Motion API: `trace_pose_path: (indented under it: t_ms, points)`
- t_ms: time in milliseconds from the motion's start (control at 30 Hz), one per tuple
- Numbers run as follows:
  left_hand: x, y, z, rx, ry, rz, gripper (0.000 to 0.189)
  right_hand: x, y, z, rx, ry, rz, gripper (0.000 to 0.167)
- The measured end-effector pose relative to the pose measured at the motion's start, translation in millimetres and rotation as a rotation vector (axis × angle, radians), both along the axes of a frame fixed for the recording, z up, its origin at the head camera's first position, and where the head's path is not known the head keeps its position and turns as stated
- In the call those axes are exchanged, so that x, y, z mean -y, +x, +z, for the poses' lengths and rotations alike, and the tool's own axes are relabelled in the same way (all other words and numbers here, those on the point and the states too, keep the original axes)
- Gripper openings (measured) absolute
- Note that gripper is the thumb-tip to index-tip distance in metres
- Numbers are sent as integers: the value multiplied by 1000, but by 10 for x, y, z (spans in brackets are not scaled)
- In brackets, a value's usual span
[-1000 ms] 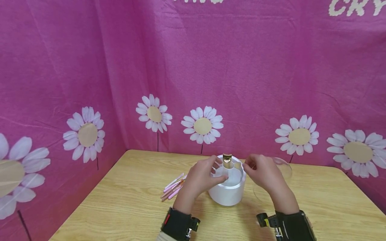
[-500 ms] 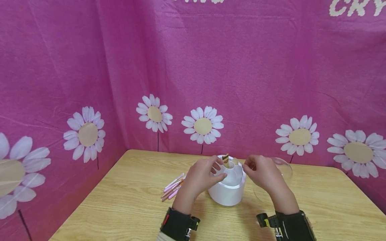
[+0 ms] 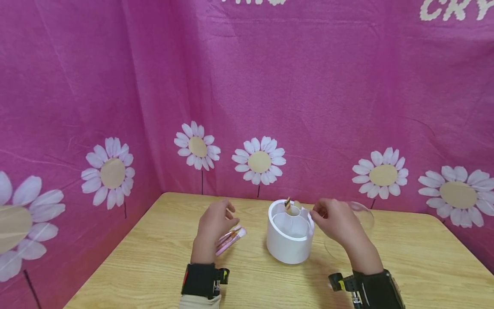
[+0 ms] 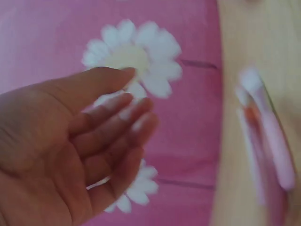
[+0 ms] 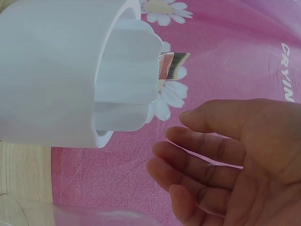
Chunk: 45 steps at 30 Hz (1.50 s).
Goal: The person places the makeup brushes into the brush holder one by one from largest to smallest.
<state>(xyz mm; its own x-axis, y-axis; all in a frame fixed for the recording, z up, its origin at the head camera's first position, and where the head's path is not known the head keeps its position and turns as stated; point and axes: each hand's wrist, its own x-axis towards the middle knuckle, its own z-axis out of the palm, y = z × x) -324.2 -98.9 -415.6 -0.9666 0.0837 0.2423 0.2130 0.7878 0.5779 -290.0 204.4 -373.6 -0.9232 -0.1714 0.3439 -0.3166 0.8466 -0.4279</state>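
A white round brush holder [image 3: 289, 246] stands upright on the table with inner compartments. One makeup brush [image 5: 176, 66] stands in it, its flat dark bristles poking above the compartment in the right wrist view. My left hand [image 3: 214, 223] hovers left of the holder beside several makeup brushes [image 3: 229, 242] lying in a bundle, mostly pink-handled. Its fingers are loosely bent and hold nothing in the left wrist view. At the holder's right rim is my right hand [image 3: 337, 221], fingers relaxed and nothing between them in the right wrist view.
A clear plastic cover [image 3: 364, 216] lies on the wooden table [image 3: 154, 266], partly behind my right hand and forearm. Pink cloth [image 3: 316, 107] printed with daisies hangs behind the table and along its left side.
My left hand has left the holder and moved left to the bundle of brushes. The brush in the holder has turned, its head now edge-on. My right hand has stayed in place.
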Motion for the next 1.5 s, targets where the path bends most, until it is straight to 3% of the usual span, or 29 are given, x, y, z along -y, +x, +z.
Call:
trace_pose_path:
  t_ms: [133,233,300,667,933,1000,1100,1333,1500]
  points:
    - [106,18,-129,162,-82,39,13,3,1,-2,9,2,-8,9]
    - [97,64,-174,282,-141,44,22,5,4,-3,14,1,-8,9]
    - [76,74,-195,322,-179,55,26,6,4,-2,14,2,-9,9]
    - [43,7,-315,307,-249,183,31,17,5,-1,14,0,-4,9]
    - [51,16,-259,301,-232,146,20,17,6,0,25,-9,-2,9]
    - [55,14,-221,278,-195,116,17,17,8,5,30,-11,-2,9]
    - [51,5,-166,172,-91,51,14,17,14,9,40,-17,-6,8]
    - [-129,-65,-19,-228,205,-73,10,17,11,16,30,-25,0,9]
    - [-392,-41,106,-336,375,-147,22,41,-1,15,-30,-50,14,9]
